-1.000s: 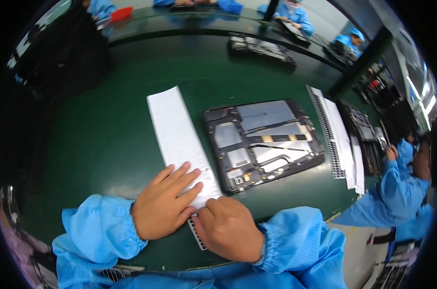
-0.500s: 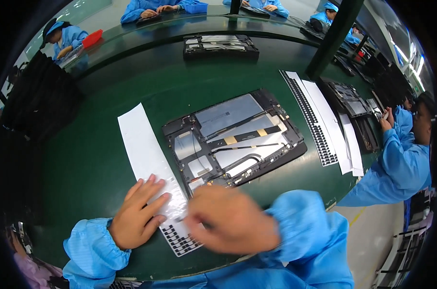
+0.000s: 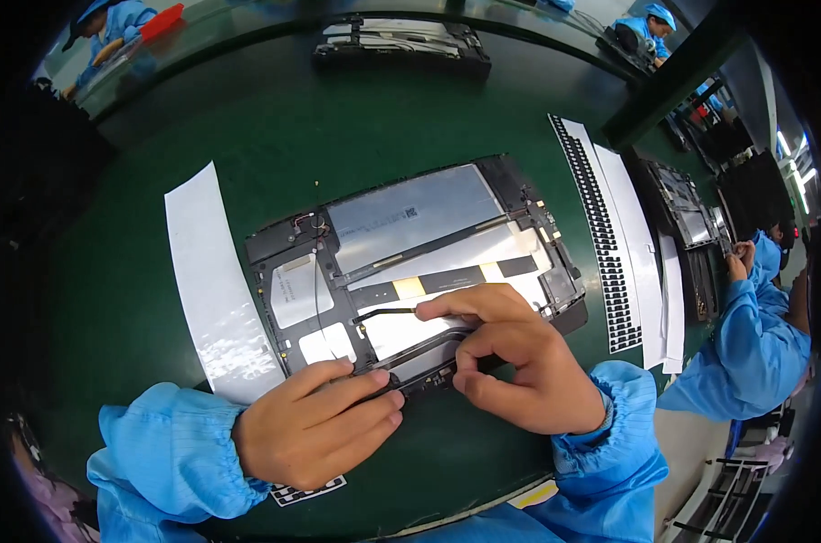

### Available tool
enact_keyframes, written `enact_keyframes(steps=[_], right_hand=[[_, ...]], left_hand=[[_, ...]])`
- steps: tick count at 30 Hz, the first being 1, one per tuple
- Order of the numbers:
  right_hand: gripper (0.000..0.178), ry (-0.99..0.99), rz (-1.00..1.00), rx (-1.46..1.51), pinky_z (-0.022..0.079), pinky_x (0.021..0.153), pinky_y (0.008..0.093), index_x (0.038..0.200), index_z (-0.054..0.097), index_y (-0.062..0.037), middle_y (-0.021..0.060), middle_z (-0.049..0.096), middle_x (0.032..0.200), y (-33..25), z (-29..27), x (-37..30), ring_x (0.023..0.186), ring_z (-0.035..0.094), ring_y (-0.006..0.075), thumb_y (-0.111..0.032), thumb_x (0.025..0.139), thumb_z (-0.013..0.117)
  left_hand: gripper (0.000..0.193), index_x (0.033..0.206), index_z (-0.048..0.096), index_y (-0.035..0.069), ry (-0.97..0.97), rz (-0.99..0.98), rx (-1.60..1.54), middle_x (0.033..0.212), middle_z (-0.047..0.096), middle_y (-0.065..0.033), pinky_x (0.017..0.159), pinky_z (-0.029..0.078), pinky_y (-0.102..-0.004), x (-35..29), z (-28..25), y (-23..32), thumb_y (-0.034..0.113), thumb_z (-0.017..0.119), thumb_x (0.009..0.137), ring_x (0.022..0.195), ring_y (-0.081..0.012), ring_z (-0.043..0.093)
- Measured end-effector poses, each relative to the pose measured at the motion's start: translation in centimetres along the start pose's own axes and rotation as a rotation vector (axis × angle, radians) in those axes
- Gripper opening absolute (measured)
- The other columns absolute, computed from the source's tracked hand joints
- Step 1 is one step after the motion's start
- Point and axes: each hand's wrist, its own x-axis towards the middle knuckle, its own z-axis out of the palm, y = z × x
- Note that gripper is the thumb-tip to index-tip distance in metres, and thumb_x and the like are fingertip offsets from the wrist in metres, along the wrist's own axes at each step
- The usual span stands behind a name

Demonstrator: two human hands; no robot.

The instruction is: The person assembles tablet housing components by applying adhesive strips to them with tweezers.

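Note:
A thin, dark electronic device (image 3: 414, 222) lies with its inside exposed, showing silver-grey panels, black flat cables and yellow tape patches. My left hand (image 3: 324, 425) rests on its near left edge, fingers stretched out and lying flat. Over the near right part of the device is my right hand (image 3: 519, 362). Its index finger reaches out and touches a narrow black cable (image 3: 383, 314); the thumb is apart from that fingertip and the other fingers curl in. Left of the device lies a white backing sheet (image 3: 213, 290), its lower end with black stickers partly under my left hand.
To the right lie a strip of black stickers (image 3: 601, 244) and white sheets (image 3: 630, 213). Another open device (image 3: 677, 204) sits by a co-worker in a blue smock (image 3: 745, 335). A further device (image 3: 401, 45) stands at the far side of the green table (image 3: 248, 118).
My right hand has left the sticker sheet and moved over the device. My left hand has shifted from the sheet onto the device's edge. The head view has tilted.

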Motion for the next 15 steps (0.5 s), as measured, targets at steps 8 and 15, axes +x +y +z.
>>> enact_keyframes(steps=[8, 15], right_hand=[[0.005, 0.025, 0.000, -0.013, 0.038, 0.085, 0.0379, 0.065, 0.055, -0.0005, 0.0164, 0.053, 0.112, 0.02, 0.36, 0.13, 0.099, 0.047, 0.0308, -0.001, 0.064, 0.060], [0.008, 0.040, -0.030, -0.084, 0.038, 0.085, 0.0386, 0.064, 0.054, -0.0004, 0.0168, 0.054, 0.110, -0.18, 0.55, 0.18, 0.097, 0.049, 0.0314, -0.001, 0.063, 0.061]], left_hand=[[0.020, 0.086, 0.066, 0.003, 0.016, 0.002, 0.016, 0.096, 0.063, -0.0100, 0.078, 0.045, -0.0398, -0.15, 0.24, 0.02, 0.008, 0.065, 0.067, 0.091, -0.0267, 0.060], [0.019, 0.086, 0.066, 0.005, 0.011, 0.010, 0.049, 0.101, 0.063, -0.0089, 0.083, 0.042, -0.0408, 0.59, 0.06, 0.90, 0.008, 0.065, 0.068, 0.097, -0.0260, 0.058]])
